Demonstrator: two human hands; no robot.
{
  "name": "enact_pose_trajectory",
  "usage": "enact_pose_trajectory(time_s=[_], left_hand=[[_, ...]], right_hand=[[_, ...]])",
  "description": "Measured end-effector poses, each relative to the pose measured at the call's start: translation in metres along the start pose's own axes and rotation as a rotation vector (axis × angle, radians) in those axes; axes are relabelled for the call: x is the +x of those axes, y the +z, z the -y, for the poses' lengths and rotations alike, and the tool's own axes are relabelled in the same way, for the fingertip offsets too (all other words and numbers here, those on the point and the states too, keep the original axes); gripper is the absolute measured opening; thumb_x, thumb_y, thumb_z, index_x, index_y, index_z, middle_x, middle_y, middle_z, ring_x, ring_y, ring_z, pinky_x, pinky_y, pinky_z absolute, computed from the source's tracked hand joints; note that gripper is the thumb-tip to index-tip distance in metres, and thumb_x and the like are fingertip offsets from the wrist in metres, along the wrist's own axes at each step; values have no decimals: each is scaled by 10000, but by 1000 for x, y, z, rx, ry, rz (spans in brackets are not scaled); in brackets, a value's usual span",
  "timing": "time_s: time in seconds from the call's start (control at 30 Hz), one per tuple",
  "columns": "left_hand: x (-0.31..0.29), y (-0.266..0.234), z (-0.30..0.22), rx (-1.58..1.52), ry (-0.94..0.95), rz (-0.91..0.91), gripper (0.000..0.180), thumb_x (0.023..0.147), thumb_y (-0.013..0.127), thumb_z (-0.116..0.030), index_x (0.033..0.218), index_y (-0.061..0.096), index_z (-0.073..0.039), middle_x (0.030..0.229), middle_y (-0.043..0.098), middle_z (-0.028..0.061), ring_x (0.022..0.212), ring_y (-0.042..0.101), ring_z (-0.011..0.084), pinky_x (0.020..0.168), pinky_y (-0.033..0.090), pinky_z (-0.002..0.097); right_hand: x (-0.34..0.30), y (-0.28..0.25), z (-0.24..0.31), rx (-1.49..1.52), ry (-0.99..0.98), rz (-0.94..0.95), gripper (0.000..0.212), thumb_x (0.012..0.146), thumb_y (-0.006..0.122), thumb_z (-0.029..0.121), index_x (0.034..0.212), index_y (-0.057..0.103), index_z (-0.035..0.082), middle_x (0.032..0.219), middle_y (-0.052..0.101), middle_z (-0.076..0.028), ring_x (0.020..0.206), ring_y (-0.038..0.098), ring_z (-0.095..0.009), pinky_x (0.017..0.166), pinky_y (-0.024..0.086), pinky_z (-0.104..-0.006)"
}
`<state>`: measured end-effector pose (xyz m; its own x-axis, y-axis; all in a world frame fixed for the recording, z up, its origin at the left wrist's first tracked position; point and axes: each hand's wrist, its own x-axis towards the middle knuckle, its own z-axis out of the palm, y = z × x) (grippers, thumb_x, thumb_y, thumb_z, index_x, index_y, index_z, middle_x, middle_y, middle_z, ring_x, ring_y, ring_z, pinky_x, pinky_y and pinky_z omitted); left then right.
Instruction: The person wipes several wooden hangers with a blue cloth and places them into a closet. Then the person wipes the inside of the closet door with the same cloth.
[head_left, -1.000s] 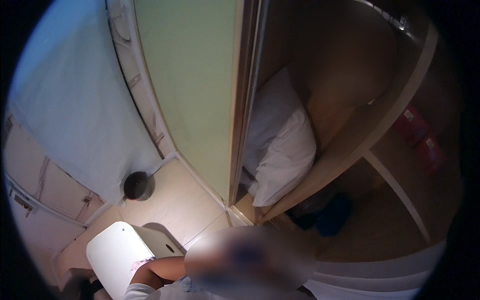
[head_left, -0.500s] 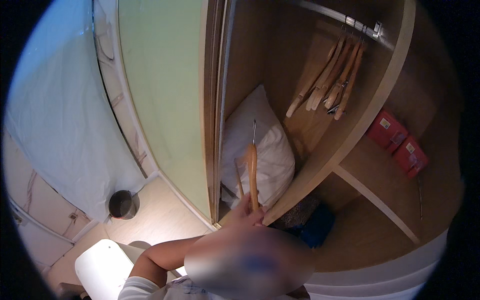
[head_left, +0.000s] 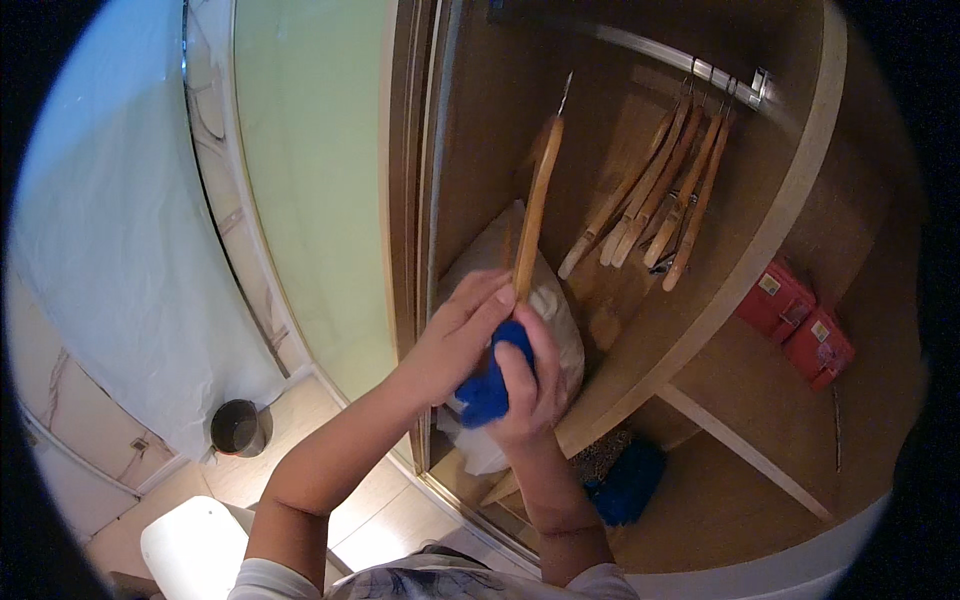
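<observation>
A wooden clothes hanger [head_left: 540, 195] stands nearly upright in front of me, its metal hook at the top. My left hand [head_left: 462, 325] is closed around the hanger's lower part. Just below, my right hand [head_left: 532, 385] grips a bunched blue cloth [head_left: 485, 395], its fingers close to the hanger's lower end. The hands almost meet, so the exact contact between cloth and wood is partly hidden. Behind them, inside the wardrobe, lies a white pillow [head_left: 558, 325].
Several wooden hangers [head_left: 650, 190] hang from a metal rail [head_left: 660, 55]. Red boxes [head_left: 778, 300] sit on the right shelf, with a dark blue item [head_left: 632, 482] in the lower compartment. A pale green sliding door [head_left: 315, 180], dark bin [head_left: 238, 428] and white seat-like object [head_left: 195, 550] are left.
The hanger has risen and turned more edge-on. My right hand with the blue cloth has come up from the lower edge to the hanger, beside my left hand.
</observation>
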<state>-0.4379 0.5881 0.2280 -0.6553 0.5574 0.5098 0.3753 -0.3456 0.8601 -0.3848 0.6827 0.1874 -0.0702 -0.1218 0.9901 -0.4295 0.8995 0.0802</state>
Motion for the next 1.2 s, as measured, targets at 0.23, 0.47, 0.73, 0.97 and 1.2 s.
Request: enact_pose_trajectory(time_s=[0.23, 0.47, 0.73, 0.97, 1.2], left_hand=[[85, -22, 7, 261, 584, 144, 305, 878, 409, -185, 1034, 515, 54, 1084, 465, 130, 1038, 439, 230, 909, 326, 292], [132, 1, 8, -502, 175, 197, 302, 846, 444, -133, 1080, 519, 42, 1097, 470, 85, 1017, 461, 168, 891, 345, 259], [150, 15, 19, -310, 197, 227, 305, 838, 468, -182, 1079, 520, -2, 1101, 514, 71, 995, 484, 140, 870, 381, 251], [130, 21, 33, -339, 211, 174, 318, 867, 471, -213, 1076, 537, 18, 1122, 482, 82, 1030, 461, 168, 915, 337, 269], [20, -4, 71, -413, -236, 237, 570, 870, 390, -456, 1228, 397, -12, 1172, 462, 101, 1069, 432, 157, 930, 322, 281]], right_hand=[[59, 37, -33, -96, 123, -63, 499, 680, 629, 58, 1122, 398, 86, 1195, 421, -186, 1047, 462, -392, 851, 413, -455], [92, 46, -74, -144, 216, -138, 506, 652, 596, 66, 1127, 420, 74, 1210, 408, -188, 1046, 455, -401, 868, 390, -443], [99, 37, -86, -236, 304, -170, 420, 696, 558, 31, 1095, 430, 63, 1156, 451, -169, 1050, 458, -364, 881, 380, -415], [85, 27, -67, -234, 348, -171, 424, 711, 556, 18, 1114, 432, 61, 1134, 460, -179, 1056, 455, -343, 889, 366, -405], [8, 18, -12, -5, 540, 41, 516, 671, 612, 34, 1138, 393, 25, 1082, 442, -174, 1047, 426, -305, 911, 333, -393]])
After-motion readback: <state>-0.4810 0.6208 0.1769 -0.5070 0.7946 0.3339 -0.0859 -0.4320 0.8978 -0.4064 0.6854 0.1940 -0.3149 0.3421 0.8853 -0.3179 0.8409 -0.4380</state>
